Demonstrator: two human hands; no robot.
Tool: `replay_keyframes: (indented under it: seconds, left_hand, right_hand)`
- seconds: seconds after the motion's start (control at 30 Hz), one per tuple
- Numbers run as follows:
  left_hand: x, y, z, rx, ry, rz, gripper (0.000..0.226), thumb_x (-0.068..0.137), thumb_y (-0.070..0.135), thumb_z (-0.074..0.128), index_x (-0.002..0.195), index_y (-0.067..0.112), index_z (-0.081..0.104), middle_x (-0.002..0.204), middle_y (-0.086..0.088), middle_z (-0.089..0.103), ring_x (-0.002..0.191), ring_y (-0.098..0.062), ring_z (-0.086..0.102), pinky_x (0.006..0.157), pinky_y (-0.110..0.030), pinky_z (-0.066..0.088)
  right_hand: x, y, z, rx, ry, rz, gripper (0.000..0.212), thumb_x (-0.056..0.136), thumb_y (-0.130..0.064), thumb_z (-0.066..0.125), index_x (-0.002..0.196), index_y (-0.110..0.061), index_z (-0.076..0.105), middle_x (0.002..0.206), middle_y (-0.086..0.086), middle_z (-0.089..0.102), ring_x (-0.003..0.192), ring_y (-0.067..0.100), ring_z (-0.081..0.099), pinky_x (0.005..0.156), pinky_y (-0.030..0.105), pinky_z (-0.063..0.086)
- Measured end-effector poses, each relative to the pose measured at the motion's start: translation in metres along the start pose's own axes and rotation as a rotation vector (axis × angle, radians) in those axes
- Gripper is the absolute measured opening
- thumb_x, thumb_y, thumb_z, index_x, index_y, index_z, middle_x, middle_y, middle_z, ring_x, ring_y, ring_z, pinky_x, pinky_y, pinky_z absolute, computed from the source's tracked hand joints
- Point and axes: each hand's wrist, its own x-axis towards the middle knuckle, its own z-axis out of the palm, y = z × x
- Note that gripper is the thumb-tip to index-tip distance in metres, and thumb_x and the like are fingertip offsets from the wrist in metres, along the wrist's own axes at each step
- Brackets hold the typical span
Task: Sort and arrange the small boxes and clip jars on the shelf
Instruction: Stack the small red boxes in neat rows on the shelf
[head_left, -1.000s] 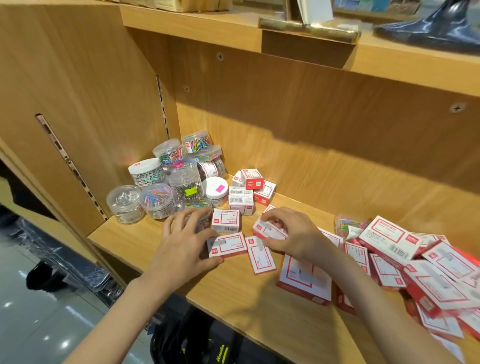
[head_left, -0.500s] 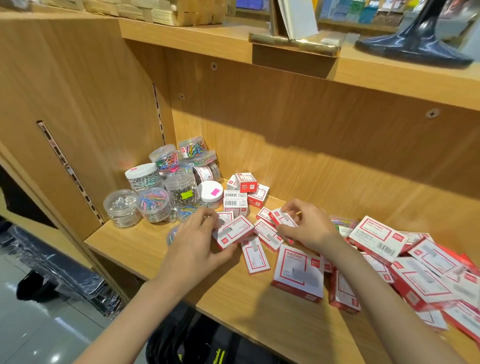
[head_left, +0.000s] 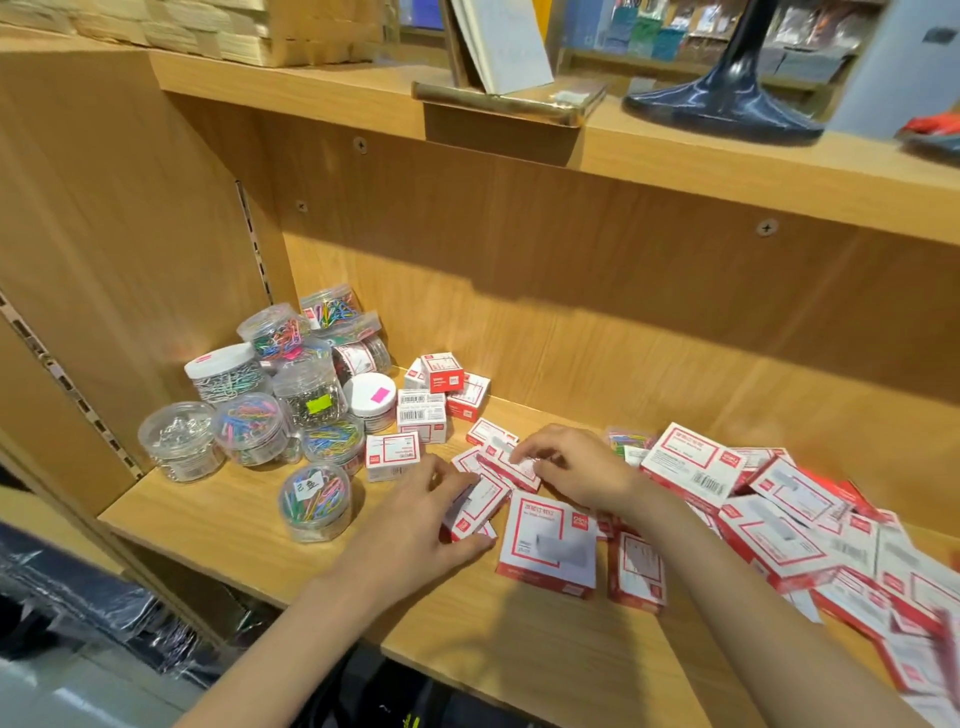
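Small boxes (head_left: 480, 506), white with red borders, lie in a loose scatter across the middle of the wooden shelf (head_left: 218, 514), and both hands are on them. Nearest the front edge, a larger flat box (head_left: 550, 545) lies face up, with another box (head_left: 638, 571) just beside it on the right. The left hand (head_left: 415, 525) curls round one small box, thumb at its near edge and fingers over its top. Just beyond, the right hand (head_left: 576, 470) pinches another small box (head_left: 511, 467) between thumb and fingertips, and that box overlaps the one in the left hand. To the right a heap of big boxes (head_left: 779, 519) sprawls toward the shelf's right end, many tilted and overlapping; the far right ones are blurred. To the left, apart from the group, one clip jar (head_left: 315, 501) of coloured clips stands alone near the front, a white label on its lid. Behind it the other clip jars (head_left: 249, 426) cluster in the left corner against the side panel, some stacked, some with clear lids and two with white lids. Between the jars and the hands a small box (head_left: 392, 454) stands on its side, and behind it several more small boxes (head_left: 441, 384) are piled near the back panel. Above, an upper shelf (head_left: 311, 88) carries a dark lamp base (head_left: 727, 104) and an upright booklet (head_left: 504, 41).
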Motion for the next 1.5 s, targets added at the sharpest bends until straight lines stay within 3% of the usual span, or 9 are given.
replay_keyframes:
  seconds: [0.1, 0.3, 0.6, 0.83, 0.93, 1.1, 1.17, 1.3, 1.5]
  left_hand:
    - [0.003, 0.003, 0.000, -0.018, 0.000, 0.002, 0.066, 0.075, 0.071, 0.032, 0.122, 0.029, 0.051, 0.111, 0.010, 0.039, 0.095, -0.002, 0.044, 0.075, -0.016, 0.033]
    - [0.002, -0.004, -0.003, -0.040, 0.019, -0.021, 0.045, 0.090, 0.040, 0.048, 0.132, 0.027, 0.044, 0.130, 0.008, 0.038, 0.117, -0.010, 0.042, 0.092, -0.021, 0.036]
    - [0.000, -0.007, -0.002, -0.055, -0.064, -0.063, 0.074, 0.073, 0.064, 0.021, 0.127, 0.026, 0.054, 0.133, 0.008, 0.043, 0.122, -0.007, 0.034, 0.097, -0.013, 0.021]
    - [0.003, -0.018, -0.001, -0.119, -0.104, -0.081, 0.077, 0.071, 0.068, 0.026, 0.125, 0.023, 0.056, 0.129, 0.010, 0.046, 0.119, -0.006, 0.038, 0.099, -0.014, 0.025]
    - [0.008, -0.016, 0.001, -0.132, -0.110, -0.083, 0.060, 0.082, 0.058, 0.036, 0.127, 0.023, 0.053, 0.131, 0.010, 0.044, 0.121, -0.010, 0.038, 0.101, -0.019, 0.028]
    - [0.018, 0.000, 0.007, -0.094, 0.004, -0.069, 0.039, 0.094, 0.027, 0.048, 0.132, 0.020, 0.044, 0.132, 0.006, 0.043, 0.121, -0.015, 0.040, 0.099, -0.023, 0.030]
    - [0.017, 0.004, 0.009, -0.063, 0.055, -0.051, 0.039, 0.093, 0.025, 0.049, 0.131, 0.018, 0.046, 0.131, 0.004, 0.045, 0.120, -0.015, 0.039, 0.102, -0.027, 0.031]
    - [0.008, 0.010, 0.011, -0.106, 0.163, 0.020, 0.046, 0.085, 0.041, 0.039, 0.119, 0.016, 0.057, 0.120, 0.002, 0.053, 0.110, -0.013, 0.043, 0.095, -0.024, 0.035]
    - [0.014, 0.033, 0.027, 0.000, 0.034, 0.047, 0.059, 0.079, 0.061, 0.027, 0.123, 0.032, 0.054, 0.132, 0.011, 0.046, 0.122, -0.012, 0.030, 0.100, -0.043, 0.030]
  right_hand:
    - [-0.003, -0.001, -0.007, -0.010, -0.066, -0.016, 0.028, 0.092, -0.006, 0.046, 0.104, -0.018, 0.069, 0.115, 0.000, 0.061, 0.106, 0.015, 0.055, 0.090, 0.023, 0.042]
    - [0.027, -0.017, -0.013, 0.117, 0.107, 0.087, 0.014, 0.090, -0.019, 0.056, 0.102, -0.017, 0.063, 0.105, 0.001, 0.060, 0.084, 0.012, 0.059, 0.069, 0.024, 0.048]
    - [0.063, -0.032, 0.008, 0.179, 0.074, 0.226, 0.035, 0.077, -0.010, 0.070, 0.104, -0.023, 0.052, 0.092, 0.001, 0.060, 0.082, 0.017, 0.062, 0.064, 0.028, 0.050]
    - [0.039, 0.002, -0.022, 0.430, 0.359, 0.296, 0.025, 0.078, 0.001, 0.068, 0.089, -0.019, 0.056, 0.074, -0.001, 0.054, 0.061, 0.014, 0.053, 0.050, 0.030, 0.049]
    - [0.009, 0.017, -0.039, 0.286, 0.228, 0.296, 0.021, 0.080, -0.001, 0.066, 0.093, -0.015, 0.056, 0.070, -0.004, 0.055, 0.057, 0.013, 0.053, 0.047, 0.017, 0.043]
    - [-0.018, 0.019, -0.027, -0.111, 0.105, 0.259, 0.026, 0.087, -0.010, 0.055, 0.111, -0.019, 0.056, 0.110, 0.002, 0.057, 0.107, 0.020, 0.051, 0.091, 0.032, 0.040]
    - [-0.031, 0.013, -0.036, -0.140, 0.177, 0.232, 0.024, 0.090, -0.013, 0.052, 0.113, -0.018, 0.056, 0.120, 0.004, 0.054, 0.116, 0.020, 0.046, 0.094, 0.029, 0.035]
    - [-0.081, 0.022, -0.050, -0.096, 0.210, 0.134, 0.018, 0.085, -0.019, 0.062, 0.103, -0.016, 0.059, 0.102, -0.002, 0.058, 0.095, 0.014, 0.051, 0.076, 0.020, 0.036]
    - [-0.106, 0.036, -0.026, -0.367, 0.044, 0.120, 0.056, 0.084, -0.043, 0.060, 0.133, -0.023, 0.041, 0.145, -0.008, 0.032, 0.136, 0.018, 0.014, 0.108, 0.034, 0.018]
